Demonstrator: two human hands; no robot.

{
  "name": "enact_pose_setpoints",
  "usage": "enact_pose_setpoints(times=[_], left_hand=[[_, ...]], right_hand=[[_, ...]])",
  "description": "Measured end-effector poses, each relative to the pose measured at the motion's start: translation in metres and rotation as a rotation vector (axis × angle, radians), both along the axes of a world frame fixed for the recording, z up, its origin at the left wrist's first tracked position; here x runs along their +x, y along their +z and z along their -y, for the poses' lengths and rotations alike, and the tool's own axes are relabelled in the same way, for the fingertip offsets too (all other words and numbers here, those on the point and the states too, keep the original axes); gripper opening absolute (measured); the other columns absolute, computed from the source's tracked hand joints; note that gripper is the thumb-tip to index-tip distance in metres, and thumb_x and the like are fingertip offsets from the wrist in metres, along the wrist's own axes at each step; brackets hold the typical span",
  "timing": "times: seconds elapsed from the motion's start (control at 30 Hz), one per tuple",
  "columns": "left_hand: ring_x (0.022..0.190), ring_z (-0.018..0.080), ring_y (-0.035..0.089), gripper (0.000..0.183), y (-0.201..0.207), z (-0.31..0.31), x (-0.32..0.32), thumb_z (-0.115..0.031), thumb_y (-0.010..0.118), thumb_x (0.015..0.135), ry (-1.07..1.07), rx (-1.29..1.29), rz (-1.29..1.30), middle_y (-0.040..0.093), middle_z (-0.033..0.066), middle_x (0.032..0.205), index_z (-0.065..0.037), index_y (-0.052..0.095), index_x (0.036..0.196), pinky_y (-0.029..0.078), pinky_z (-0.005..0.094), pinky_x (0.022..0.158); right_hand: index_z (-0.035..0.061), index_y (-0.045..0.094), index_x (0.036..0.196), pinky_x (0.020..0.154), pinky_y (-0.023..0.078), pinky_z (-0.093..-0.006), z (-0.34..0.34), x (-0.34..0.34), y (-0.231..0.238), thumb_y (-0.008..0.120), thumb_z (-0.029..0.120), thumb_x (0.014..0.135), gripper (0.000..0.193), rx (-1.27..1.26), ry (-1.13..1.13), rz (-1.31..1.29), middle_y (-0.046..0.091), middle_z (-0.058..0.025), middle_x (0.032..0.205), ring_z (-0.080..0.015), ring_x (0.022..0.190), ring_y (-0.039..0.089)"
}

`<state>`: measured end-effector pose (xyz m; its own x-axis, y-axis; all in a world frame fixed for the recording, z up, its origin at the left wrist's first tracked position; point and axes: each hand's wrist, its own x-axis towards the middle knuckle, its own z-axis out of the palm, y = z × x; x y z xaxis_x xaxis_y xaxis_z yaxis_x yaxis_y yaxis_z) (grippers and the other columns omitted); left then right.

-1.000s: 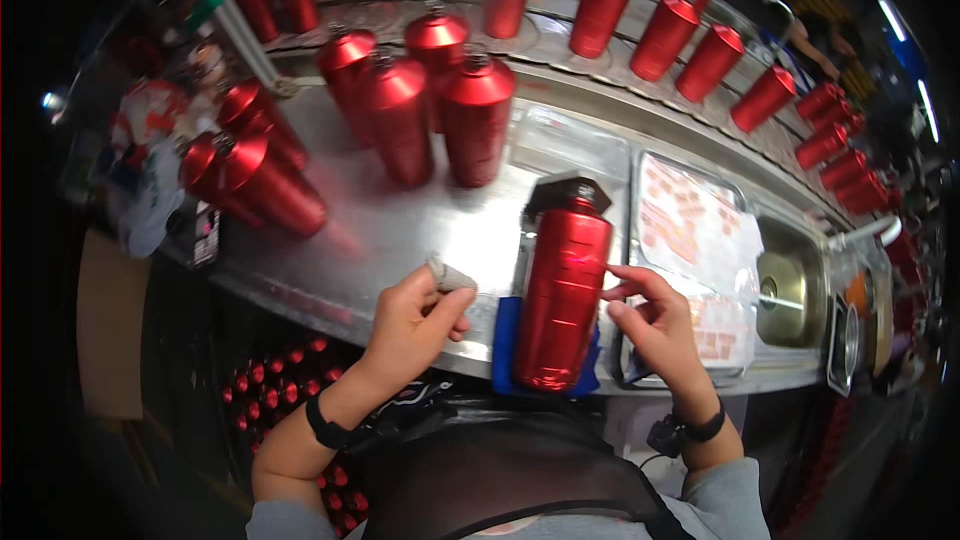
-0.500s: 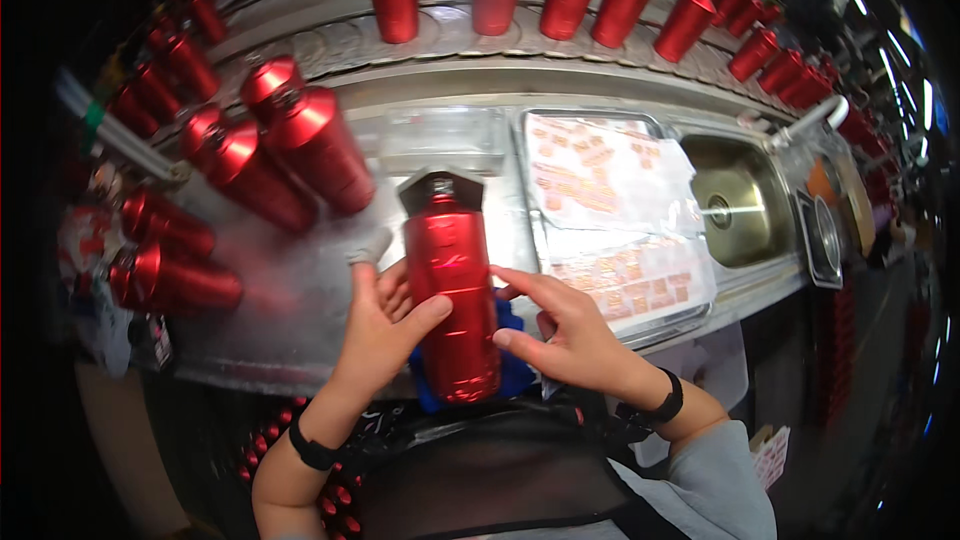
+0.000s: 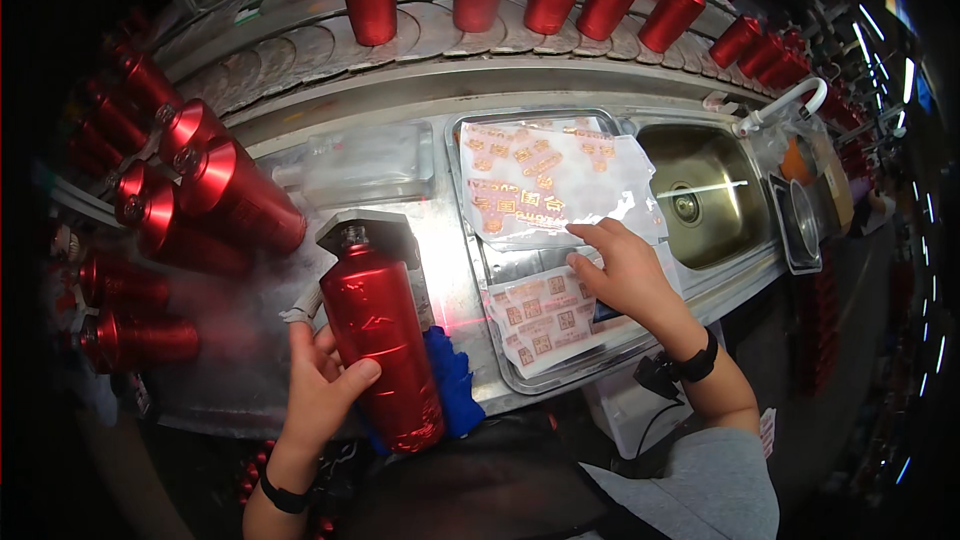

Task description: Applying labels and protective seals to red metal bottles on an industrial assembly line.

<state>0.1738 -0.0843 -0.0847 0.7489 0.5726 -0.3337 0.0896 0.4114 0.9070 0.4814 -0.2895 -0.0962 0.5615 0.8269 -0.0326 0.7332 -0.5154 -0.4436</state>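
My left hand (image 3: 322, 380) holds a red metallic bottle (image 3: 380, 340), its thumb on the front and its other fingers round the far side. A whitish wrap (image 3: 305, 305) covers one fingertip. The bottle leans, neck away from me, against a dark angular holder (image 3: 390, 230); blue cloth (image 3: 455, 380) lies beneath and beside it. Over the metal tray (image 3: 505, 365), my right hand (image 3: 630, 275) is open, thumb and forefinger apart at the edge of a white sheet with gold-orange printed labels (image 3: 530, 175). A second label sheet (image 3: 545, 320) lies nearer, partly under that hand.
Several red bottles (image 3: 240, 195) lean at the left of the steel counter. Others stand along a curved slat conveyor (image 3: 430, 35) across the back. A clear plastic box (image 3: 370, 160) sits behind the holder. Right of the tray are a sink (image 3: 690, 205) and a white tap (image 3: 790, 105).
My right hand has left the bottle's side and moved right, over the label sheets. My left hand stays on the bottle, which now tilts more. The whole view has shifted.
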Motion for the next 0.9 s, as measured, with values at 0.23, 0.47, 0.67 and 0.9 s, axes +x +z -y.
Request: enact_pose_setpoints(times=[0.23,0.47,0.67,0.9], left_hand=[[0.122,0.0246,0.054,0.1,-0.003,-0.002,0.0,-0.01,0.078,0.08,-0.002,-0.029,0.016,0.048,0.0183,0.138,-0.011,0.007,0.15,0.047,0.0407,0.101],[0.123,0.0247,0.054,0.101,0.002,-0.008,0.005,-0.008,0.078,0.079,-0.036,-0.053,0.02,0.047,0.0184,0.139,-0.012,0.006,0.151,0.047,0.0403,0.101],[0.122,0.0233,0.054,0.098,0.001,-0.008,0.001,-0.005,0.077,0.079,-0.053,-0.079,0.038,0.046,0.0172,0.139,-0.012,0.009,0.149,0.048,0.0394,0.101],[0.12,0.0221,0.055,0.101,-0.002,-0.008,-0.001,-0.003,0.078,0.078,-0.028,-0.096,0.047,0.048,0.0147,0.134,-0.012,0.008,0.15,0.048,0.0378,0.1]], right_hand=[[0.0128,0.065,0.123,0.075,0.052,-0.0419,-0.02,0.013,-0.004,0.066,0.023,0.085,0.04,-0.177,0.01,0.024,0.06,-0.0137,0.094,-0.0332,0.083,0.063],[0.0127,0.072,0.112,0.074,0.052,-0.0417,-0.009,0.04,-0.018,0.067,0.024,0.084,0.031,-0.183,-0.043,0.069,0.062,-0.0141,0.091,-0.0334,0.082,0.064],[0.0116,0.071,0.111,0.074,0.053,-0.0438,-0.013,0.069,-0.025,0.066,0.023,0.082,0.031,-0.105,-0.128,0.164,0.063,-0.0176,0.094,-0.0358,0.082,0.065],[0.0102,0.071,0.11,0.074,0.054,-0.0457,-0.012,0.097,-0.039,0.065,0.022,0.08,0.032,-0.163,-0.19,0.297,0.064,-0.0192,0.096,-0.0371,0.084,0.066]])
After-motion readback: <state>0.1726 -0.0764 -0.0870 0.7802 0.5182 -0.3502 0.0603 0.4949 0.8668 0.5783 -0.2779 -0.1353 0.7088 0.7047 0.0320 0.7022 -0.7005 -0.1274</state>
